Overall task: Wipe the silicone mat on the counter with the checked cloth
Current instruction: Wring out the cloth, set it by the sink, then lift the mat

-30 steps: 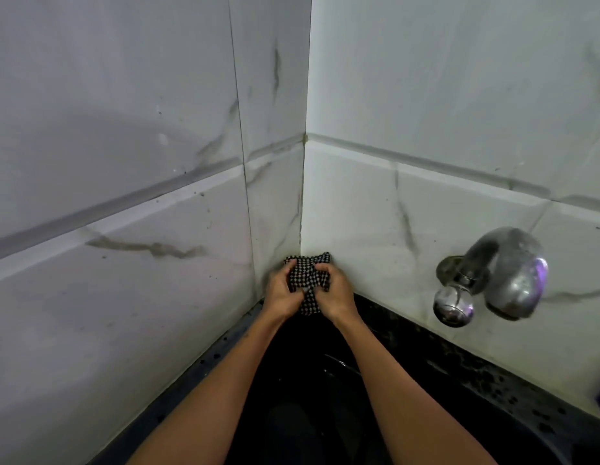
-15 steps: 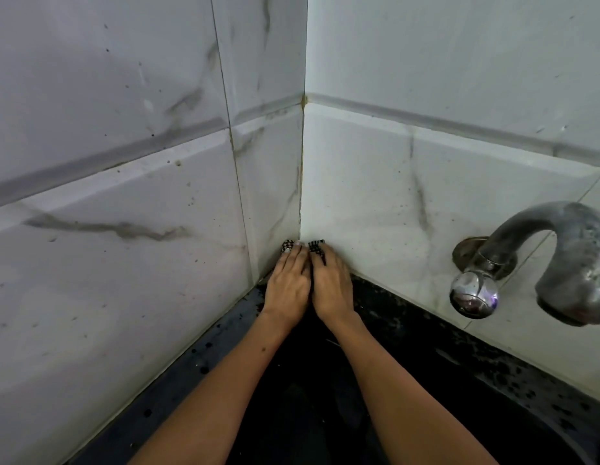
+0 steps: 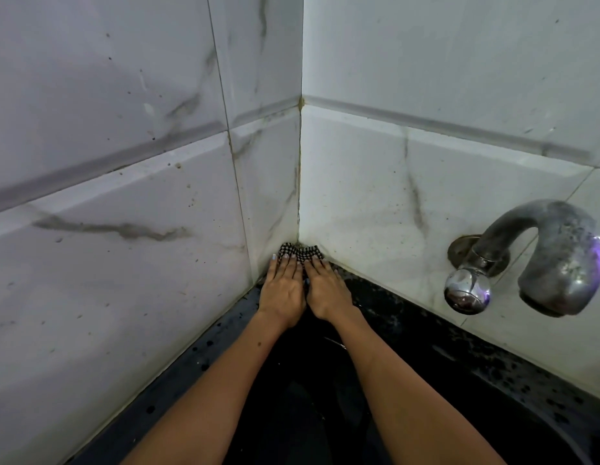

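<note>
2 flat hands, left hand (image 3: 282, 289), right hand (image 3: 326, 290), press checked cloth (image 3: 299, 252).

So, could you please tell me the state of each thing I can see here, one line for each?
Cloth: bunched in the wall corner, pressed flat under both hands.
Left hand: open, fingers straight, pressing the cloth.
Right hand: open, fingers straight, pressing the cloth.
Tap: no water running.
Counter: dark, speckled.
Mat: cannot tell apart from the dark surface.

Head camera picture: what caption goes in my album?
Both hands press a checked cloth into the tiled corner beside a metal tap.
</note>
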Demonstrator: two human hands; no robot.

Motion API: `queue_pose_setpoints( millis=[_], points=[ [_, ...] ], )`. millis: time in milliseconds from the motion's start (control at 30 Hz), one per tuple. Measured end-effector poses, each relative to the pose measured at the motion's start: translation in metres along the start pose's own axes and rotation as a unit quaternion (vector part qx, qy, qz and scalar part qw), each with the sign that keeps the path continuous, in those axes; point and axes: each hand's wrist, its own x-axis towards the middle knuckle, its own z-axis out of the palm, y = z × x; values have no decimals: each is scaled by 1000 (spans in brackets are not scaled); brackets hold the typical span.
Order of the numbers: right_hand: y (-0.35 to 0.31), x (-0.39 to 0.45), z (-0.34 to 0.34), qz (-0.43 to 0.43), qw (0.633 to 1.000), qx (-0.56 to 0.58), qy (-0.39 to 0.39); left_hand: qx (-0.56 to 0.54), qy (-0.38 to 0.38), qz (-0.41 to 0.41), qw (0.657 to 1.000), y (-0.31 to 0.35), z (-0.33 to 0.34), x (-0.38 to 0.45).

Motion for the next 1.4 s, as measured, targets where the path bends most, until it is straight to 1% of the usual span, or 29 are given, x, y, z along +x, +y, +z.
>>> queue_pose_setpoints(
  millis=[100,200,300,400,500,667,867,1000,1100,1267,1400],
  points=[
    [-3,-9,-7,7,999,28,26,-7,1,-6,1000,3,-8,-5],
    [-3,-29,-19,7,997,36,63,-32,18,-10,999,12,-23,-17],
    [-2,-66,-36,11,994,46,102,-55,25,-15,998,28,-47,-36],
    [-1,-117,-51,25,990,55,125,-82,37,-31,995,50,-71,-63],
    [6,-174,-62,40,985,73,152,-111,60,-36,991,80,-88,-97],
    [32,-276,-77,94,956,116,252,-173,113,-29,978,144,-115,-152],
    [84,-392,-109,169,916,125,341,-231,133,34,963,241,-145,-221],
    [123,-475,-131,213,891,124,381,-283,125,59,949,314,-157,-272],
    [158,-547,-141,245,876,118,399,-317,105,70,940,375,-163,-318],
    [211,-658,-140,316,856,106,394,-367,54,76,925,466,-162,-391],
    [248,-736,-124,365,841,104,386,-369,-2,64,927,521,-150,-443]
  ],
)
